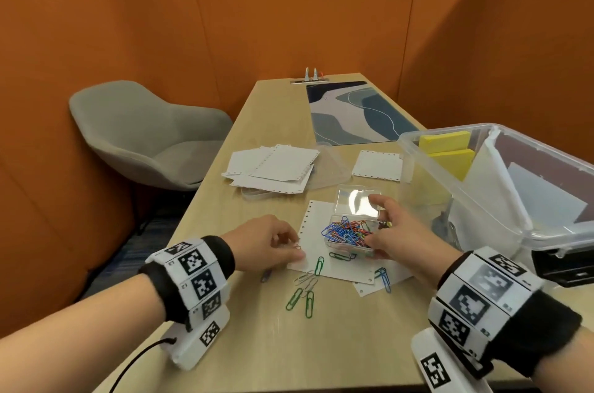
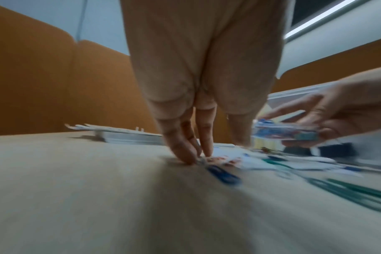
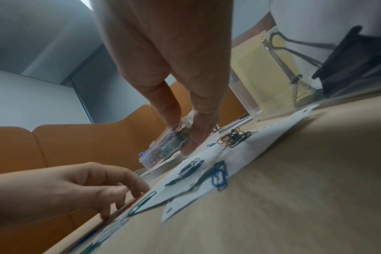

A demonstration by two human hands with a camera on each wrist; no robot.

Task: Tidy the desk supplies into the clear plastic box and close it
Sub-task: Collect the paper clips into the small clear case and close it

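The big clear plastic box [image 1: 450, 180] stands open at the right with yellow sticky notes [image 1: 445, 140] inside. My right hand [image 1: 381, 232] grips a small clear case [image 1: 348, 236] full of coloured paper clips, its lid [image 1: 356, 199] tipped up. In the left wrist view the case [image 2: 281, 132] sits between thumb and fingers of the right hand [image 2: 315, 130]. My left hand [image 1: 291, 246] pinches a paper clip at the left edge of a punched sheet [image 1: 313, 228]. Loose green clips [image 1: 305, 294] and blue clips [image 1: 384, 278] lie in front.
A pile of punched papers [image 1: 273, 167] rests on a clear lid [image 1: 328, 164] further back, and one more sheet [image 1: 376, 164] lies beside the box. A patterned desk mat [image 1: 356, 113] covers the far end. Left of the desk stands a grey chair [image 1: 144, 135]. A black binder clip [image 3: 355, 65] shows through the box wall.
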